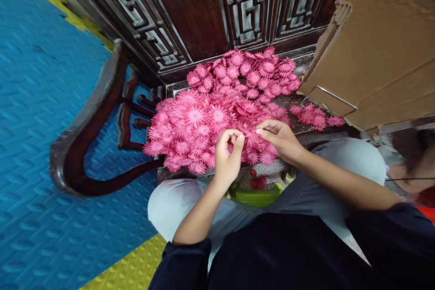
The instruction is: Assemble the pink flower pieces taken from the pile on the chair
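A big heap of pink fabric flowers (217, 104) lies on the seat of a dark carved wooden chair (88, 113) in front of me. My left hand (227, 154) is at the near edge of the heap, its fingertips pinched together on a pink flower piece. My right hand (279, 138) is just to its right, fingers pinched on pink petals at the heap's edge, nearly touching the left fingertips. A smaller cluster of pink flowers (316, 118) lies apart at the right of the seat.
A cardboard box (377, 50) with a wire handle stands at the right. The chair's carved back (238, 4) rises behind the heap. Blue and yellow foam mats (41, 154) cover the floor. A green item (254, 195) sits between my knees.
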Tool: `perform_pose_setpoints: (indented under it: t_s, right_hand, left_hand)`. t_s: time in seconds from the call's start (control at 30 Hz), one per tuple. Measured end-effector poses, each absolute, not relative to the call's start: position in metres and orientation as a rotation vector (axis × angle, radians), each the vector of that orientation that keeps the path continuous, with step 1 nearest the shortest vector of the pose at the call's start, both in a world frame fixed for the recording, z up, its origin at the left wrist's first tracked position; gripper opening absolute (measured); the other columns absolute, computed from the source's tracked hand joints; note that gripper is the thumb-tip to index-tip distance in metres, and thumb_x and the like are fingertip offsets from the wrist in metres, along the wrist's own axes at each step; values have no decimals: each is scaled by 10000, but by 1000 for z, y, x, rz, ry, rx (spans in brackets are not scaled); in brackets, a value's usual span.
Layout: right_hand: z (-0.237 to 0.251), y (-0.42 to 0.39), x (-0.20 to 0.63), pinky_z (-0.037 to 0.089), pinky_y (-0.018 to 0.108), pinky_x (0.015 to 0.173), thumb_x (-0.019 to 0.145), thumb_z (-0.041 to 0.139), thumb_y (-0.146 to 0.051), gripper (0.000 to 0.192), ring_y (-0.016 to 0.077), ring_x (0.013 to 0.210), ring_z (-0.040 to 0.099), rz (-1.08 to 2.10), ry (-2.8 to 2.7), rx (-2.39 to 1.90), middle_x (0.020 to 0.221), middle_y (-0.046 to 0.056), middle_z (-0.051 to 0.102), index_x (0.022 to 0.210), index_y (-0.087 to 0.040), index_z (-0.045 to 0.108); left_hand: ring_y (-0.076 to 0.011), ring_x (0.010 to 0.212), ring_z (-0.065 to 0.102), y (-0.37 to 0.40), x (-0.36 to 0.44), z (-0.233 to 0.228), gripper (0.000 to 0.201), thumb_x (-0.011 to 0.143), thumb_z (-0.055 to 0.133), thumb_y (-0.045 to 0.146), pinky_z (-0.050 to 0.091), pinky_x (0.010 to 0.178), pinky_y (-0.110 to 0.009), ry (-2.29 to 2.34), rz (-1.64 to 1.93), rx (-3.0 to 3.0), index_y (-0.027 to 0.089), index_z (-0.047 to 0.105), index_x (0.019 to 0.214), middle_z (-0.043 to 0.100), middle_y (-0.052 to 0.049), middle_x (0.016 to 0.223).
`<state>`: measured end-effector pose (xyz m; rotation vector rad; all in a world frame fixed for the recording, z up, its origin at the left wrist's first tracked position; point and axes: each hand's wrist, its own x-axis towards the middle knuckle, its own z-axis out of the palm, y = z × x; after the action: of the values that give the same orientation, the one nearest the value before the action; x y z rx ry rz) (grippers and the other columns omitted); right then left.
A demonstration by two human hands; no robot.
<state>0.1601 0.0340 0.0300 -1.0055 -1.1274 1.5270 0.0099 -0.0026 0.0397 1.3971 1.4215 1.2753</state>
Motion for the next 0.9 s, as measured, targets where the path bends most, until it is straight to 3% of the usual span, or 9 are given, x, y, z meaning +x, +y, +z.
perform_pose_setpoints:
  t_s: [0.2, 0.43, 0.6, 0.9]
  right_hand:
    - [32, 29, 159, 497, 295, 730, 653, 741, -359, 181, 129, 695, 620, 1446, -1265, -1028, 730, 7, 692, 697, -203, 662]
    - [30, 32, 159, 495, 292, 736, 663, 735, -354, 176, 123, 698, 614, 1433, -1251, -1014, 736, 2, 683, 713, -205, 657]
    - [26, 35, 161, 480, 270, 702, 654, 734, -410, 249, 112, 674, 576, 1450, -1208, -1025, 708, -8, 635, 719, -199, 619]
    - [16, 48, 164, 441, 253, 645, 649, 727, -435, 304, 102, 630, 521, 1540, -1204, -1031, 666, -23, 566, 717, -192, 558]
  left_hand:
    - [-129, 679, 440, -3, 8, 40, 218, 735, 664, 388, 354, 675, -260, 1565, 1204, 1621, 195, 568, 761, 461, 23, 681]
    - [-114, 665, 445, 0, 7, 41, 138, 767, 639, 338, 361, 667, -242, 1391, 1187, 1445, 201, 637, 755, 474, 28, 659]
    - [-109, 652, 429, 1, 5, 34, 183, 766, 630, 374, 358, 650, -231, 1285, 1174, 1196, 193, 603, 763, 477, 28, 661]
    - [-118, 673, 439, -8, 15, 38, 204, 835, 543, 359, 362, 649, -231, 1346, 1288, 1349, 194, 492, 727, 461, 16, 683]
